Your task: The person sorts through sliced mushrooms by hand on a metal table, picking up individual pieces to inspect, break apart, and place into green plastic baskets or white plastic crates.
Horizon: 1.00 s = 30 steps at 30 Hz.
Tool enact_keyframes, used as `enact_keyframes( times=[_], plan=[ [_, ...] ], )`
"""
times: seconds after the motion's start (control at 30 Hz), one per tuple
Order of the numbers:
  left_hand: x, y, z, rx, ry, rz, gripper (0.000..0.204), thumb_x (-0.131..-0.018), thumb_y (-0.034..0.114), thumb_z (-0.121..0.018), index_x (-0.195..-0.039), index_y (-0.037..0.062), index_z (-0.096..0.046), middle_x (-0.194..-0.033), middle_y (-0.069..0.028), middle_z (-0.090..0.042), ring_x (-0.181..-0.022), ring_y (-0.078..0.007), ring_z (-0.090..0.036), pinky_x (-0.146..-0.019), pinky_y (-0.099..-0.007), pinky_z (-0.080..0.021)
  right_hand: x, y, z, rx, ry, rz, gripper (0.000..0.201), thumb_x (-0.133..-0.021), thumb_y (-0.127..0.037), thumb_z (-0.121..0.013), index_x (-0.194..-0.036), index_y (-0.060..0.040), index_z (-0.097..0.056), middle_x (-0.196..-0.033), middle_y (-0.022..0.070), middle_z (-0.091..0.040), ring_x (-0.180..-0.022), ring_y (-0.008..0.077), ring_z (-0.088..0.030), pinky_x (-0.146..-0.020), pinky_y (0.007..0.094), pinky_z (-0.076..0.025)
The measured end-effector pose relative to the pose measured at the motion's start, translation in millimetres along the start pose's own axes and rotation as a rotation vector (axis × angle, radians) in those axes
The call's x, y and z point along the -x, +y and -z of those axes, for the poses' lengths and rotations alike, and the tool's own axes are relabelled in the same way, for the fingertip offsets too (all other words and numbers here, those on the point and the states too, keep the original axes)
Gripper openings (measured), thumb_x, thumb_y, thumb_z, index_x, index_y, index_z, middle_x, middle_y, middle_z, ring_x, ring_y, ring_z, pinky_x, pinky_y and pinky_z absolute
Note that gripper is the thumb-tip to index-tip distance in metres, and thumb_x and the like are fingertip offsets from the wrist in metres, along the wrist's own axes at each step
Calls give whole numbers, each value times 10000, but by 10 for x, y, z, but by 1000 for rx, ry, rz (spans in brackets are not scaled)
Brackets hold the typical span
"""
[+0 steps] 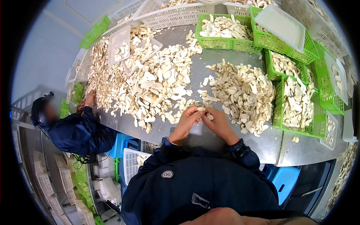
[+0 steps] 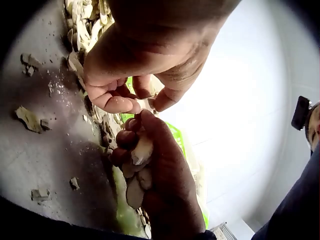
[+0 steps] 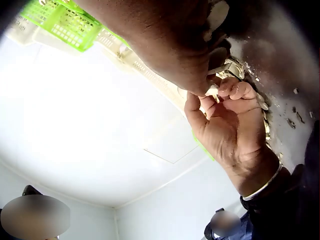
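Observation:
Over the steel table (image 1: 195, 135), my two hands meet at a small pale mushroom slice (image 1: 201, 108). My left hand (image 1: 185, 123) pinches this slice (image 2: 146, 104) between thumb and fingertips. The right hand (image 1: 219, 123) has its thumb and forefinger at the same slice. Its other fingers curl round several more slices (image 2: 142, 150) against the palm. In the right wrist view, the left hand (image 3: 232, 125) shows palm up, with a white band at the wrist. A large heap of dried mushroom slices (image 1: 157, 82) spreads to the left, and a browner heap (image 1: 243, 93) lies to the right.
Green baskets (image 1: 300, 127) filled with slices line the right and back edges. White crates (image 1: 172, 18) stand behind, and a clear tray (image 1: 119, 45) lies on the left heap. Another person (image 1: 75, 127) works at the table's left end. A blue stool (image 1: 285, 183) stands below.

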State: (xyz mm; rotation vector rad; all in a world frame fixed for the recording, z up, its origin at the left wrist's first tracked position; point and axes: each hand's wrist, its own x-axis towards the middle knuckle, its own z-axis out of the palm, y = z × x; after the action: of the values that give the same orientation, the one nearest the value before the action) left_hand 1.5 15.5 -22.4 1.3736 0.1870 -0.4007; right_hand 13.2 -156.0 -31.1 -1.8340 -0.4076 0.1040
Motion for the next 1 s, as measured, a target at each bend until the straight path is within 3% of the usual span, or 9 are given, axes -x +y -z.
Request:
enact_keyframes(
  times=[0.53,0.73,0.83,1.0],
  plan=[
    [-11,-30,19,25,-11,8,125,-947,122,-560,-1008,73,-657,-854,63,-596,-724,-20,-502,-647,-183,-403,0,10,-1,-10,-4,-15,171,-875,-162,-624,-971,-21,-629,-863,156,-668,-739,322,-637,-622,362,-492],
    [-12,-52,30,64,-16,-8,115,-954,126,-565,-1003,60,-644,-839,47,-584,-733,-33,-518,-651,-196,-420,10,51,-16,-121,12,-104,191,-893,-183,-637,-1005,-28,-639,-844,113,-663,-715,215,-626,-618,329,-507],
    [0,-15,1,60,-3,5,109,-959,146,-575,-977,60,-639,-826,40,-581,-731,-39,-523,-645,-199,-421,7,104,-13,-212,24,-182,195,-911,-208,-640,-992,-31,-655,-820,66,-660,-705,152,-600,-640,297,-504],
    [-6,-10,3,11,16,7,154,-971,192,-584,-915,61,-642,-767,43,-567,-702,-43,-518,-637,-199,-411,-67,176,47,-829,65,-446,301,-982,-260,-584,-1179,-33,-581,-891,34,-628,-793,127,-598,-701,264,-498]
  ],
)
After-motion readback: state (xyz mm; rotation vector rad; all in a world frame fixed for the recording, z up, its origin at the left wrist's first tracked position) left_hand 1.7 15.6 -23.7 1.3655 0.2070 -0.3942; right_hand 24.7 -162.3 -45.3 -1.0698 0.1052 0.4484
